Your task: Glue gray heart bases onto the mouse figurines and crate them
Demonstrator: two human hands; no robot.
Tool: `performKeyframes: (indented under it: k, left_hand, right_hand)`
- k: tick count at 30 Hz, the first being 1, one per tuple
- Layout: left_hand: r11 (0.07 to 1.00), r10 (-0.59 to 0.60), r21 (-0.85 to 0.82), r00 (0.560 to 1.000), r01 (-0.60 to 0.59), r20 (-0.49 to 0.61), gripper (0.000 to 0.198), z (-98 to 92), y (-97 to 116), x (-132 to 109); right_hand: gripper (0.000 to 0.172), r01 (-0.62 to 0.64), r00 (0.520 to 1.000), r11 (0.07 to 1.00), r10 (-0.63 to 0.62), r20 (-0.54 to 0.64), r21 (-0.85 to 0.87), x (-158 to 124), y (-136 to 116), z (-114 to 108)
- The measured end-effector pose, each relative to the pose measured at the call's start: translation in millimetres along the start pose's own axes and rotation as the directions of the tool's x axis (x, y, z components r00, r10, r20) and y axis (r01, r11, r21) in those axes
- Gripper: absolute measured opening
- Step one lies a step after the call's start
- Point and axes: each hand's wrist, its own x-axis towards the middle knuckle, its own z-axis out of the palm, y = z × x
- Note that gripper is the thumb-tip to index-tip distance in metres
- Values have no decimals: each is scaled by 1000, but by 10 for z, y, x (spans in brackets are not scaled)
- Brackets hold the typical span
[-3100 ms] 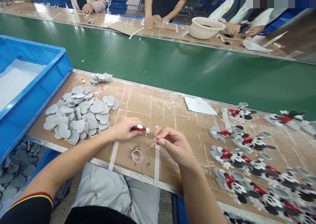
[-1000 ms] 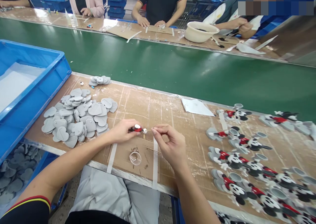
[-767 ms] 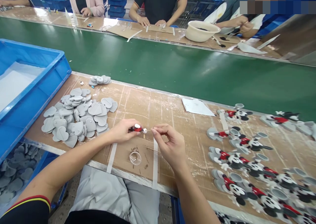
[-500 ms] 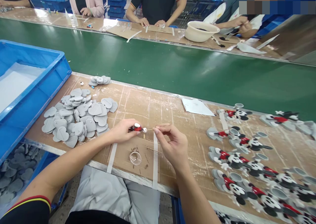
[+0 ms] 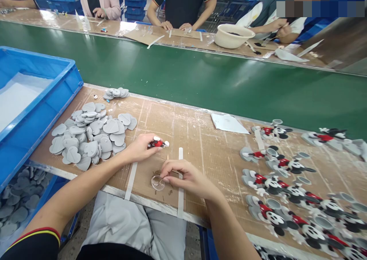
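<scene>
My left hand (image 5: 140, 148) pinches a small red, black and white figure piece (image 5: 156, 142) just above the cardboard-covered bench (image 5: 200, 138). My right hand (image 5: 183, 178) is lower and nearer to me, with its fingers pinched on a thin stick. The fingertips sit at the rim of a small clear dish (image 5: 157, 183) that lies on the bench. The two hands are apart.
A heap of grey heart-shaped pieces (image 5: 91, 132) lies to the left beside a blue crate (image 5: 48, 96). Several finished mouse figures (image 5: 281, 183) cover the bench's right side. A white sheet (image 5: 229, 123) lies near the green conveyor belt (image 5: 200, 73). Other people work across it, by a white bowl (image 5: 233, 34).
My right hand has dropped from beside the figure piece down to the clear dish. My left hand has lifted the piece slightly up and away.
</scene>
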Motion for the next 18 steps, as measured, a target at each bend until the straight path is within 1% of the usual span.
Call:
performKeyframes:
  k: [3,4,6,7,9,10,11,13,15,17,18]
  left_hand:
    - [1000,11,-5,1000,-11,-2,20,0,6,-5]
    - [1000,12,-9,1000,-12,-3,20,0,8,-5]
    - [1000,4,-28,1000,-4,-19,19,-1,17,-2]
    - [999,-9,-45,999,8,-34,19,-1,23,1]
    - [994,-49,-99,997,43,-62,21,-2,35,5]
    - [988,-70,-139,995,60,-70,23,-3,39,6]
    - [979,-86,-189,994,71,-71,25,-4,42,6]
    - [946,-82,-318,995,63,-48,29,-7,43,3]
    - [891,-52,-452,999,45,-4,31,-12,41,-6]
    - [836,-22,-546,998,54,64,32,-15,44,-18]
    - [814,-5,-577,994,67,108,35,-15,50,-24]
  right_hand:
    - [16,-16,1000,1000,16,22,-13,12,7,30]
    - [16,-6,1000,1000,6,1,-30,9,10,28]
    - [15,52,992,996,-59,-108,-66,-8,23,10]
    - [15,90,977,992,-105,-187,-85,-18,34,-4]
    - [11,161,917,977,-200,-344,-140,-31,66,-29]
    - [9,181,884,966,-241,-400,-183,-29,87,-35]
    - [11,186,858,953,-276,-432,-240,-20,110,-36]
    - [26,173,837,907,-340,-428,-383,25,163,-20]
    - [42,148,840,843,-383,-384,-518,92,222,11]
    - [51,119,838,778,-412,-358,-617,164,277,38]
    - [53,102,829,750,-427,-362,-653,196,298,46]
